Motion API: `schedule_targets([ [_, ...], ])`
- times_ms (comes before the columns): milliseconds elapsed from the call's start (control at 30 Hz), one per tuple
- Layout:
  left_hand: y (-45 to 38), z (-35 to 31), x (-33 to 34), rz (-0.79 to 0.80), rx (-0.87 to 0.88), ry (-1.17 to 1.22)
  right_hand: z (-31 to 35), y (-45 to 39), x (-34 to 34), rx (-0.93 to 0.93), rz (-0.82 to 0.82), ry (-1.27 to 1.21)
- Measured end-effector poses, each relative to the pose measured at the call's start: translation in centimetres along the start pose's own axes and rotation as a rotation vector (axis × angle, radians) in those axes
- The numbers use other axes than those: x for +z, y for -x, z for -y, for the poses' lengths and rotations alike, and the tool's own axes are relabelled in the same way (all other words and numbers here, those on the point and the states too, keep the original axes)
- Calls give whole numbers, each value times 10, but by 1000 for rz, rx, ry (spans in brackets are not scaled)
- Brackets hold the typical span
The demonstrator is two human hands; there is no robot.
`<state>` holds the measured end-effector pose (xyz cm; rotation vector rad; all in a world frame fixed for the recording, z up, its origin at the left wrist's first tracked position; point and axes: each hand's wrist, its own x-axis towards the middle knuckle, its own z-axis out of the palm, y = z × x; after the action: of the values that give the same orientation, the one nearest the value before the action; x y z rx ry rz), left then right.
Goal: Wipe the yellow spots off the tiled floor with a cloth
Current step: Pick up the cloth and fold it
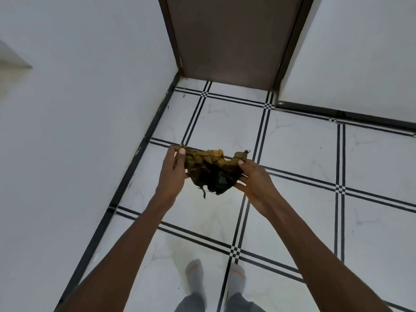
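Item: cloth, yellow-and-dark checked, crumpled, held in the air above the tiled floor, well clear of it.

Left hand: fingers and thumb pinching the cloth's left edge. Right hand: thumb on top, fingers curled beneath the right edge. The cloth sags in a bunch between them.

Yellow marks: a faint yellowish smear on the tile below the cloth (pale, edges hard to make out); small specks near the skirting by the door.

Step in hand, as judged: readying the cloth. Fold it into a flat pad with a cleaner face outward, then crouch and press it flat on the smear, wiping inward so the stain does not spread across the grout lines.

Socked feet stand just short of the smear.
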<state>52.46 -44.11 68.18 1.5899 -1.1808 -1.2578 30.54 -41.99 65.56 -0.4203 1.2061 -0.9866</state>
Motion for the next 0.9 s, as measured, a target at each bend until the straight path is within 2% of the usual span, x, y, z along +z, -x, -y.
schedule_targets([
  [100, -1, -38, -6, -32, 111, -123, 13, 12, -16, -68, -45, 139],
  [233, 6, -91, -2, 79, 209, -144, 27, 21, -35, -51, -1, 386],
  [333, 12, -123, 0, 183, 276, -223, 35, 21, -40, -84, 81, 945],
  [367, 15, -133, 0, 226, 289, -253, 38, 20, -39, -159, 79, 1126],
  [400, 17, -141, 0, 268, 295, -289, 45, 20, -35, -269, 86, 1206],
  [433, 19, -149, 0, 312, 296, -320, 52, 19, -30, -385, 136, 1207],
  [500, 23, -163, 0, 394, 292, -367, 72, 22, -11, -517, 339, 1129],
  [567, 27, -179, -5, 447, 281, -360, 89, 32, 10, -491, 510, 1018],
  [633, 27, -193, -12, 445, 272, -325, 99, 42, 23, -419, 589, 872],
  [767, 9, -201, -31, 211, 231, -199, 101, 70, 35, -371, 570, 624],
  [900, -1, -162, -37, 118, 135, -199, 99, 89, 51, -299, 552, 474],
])
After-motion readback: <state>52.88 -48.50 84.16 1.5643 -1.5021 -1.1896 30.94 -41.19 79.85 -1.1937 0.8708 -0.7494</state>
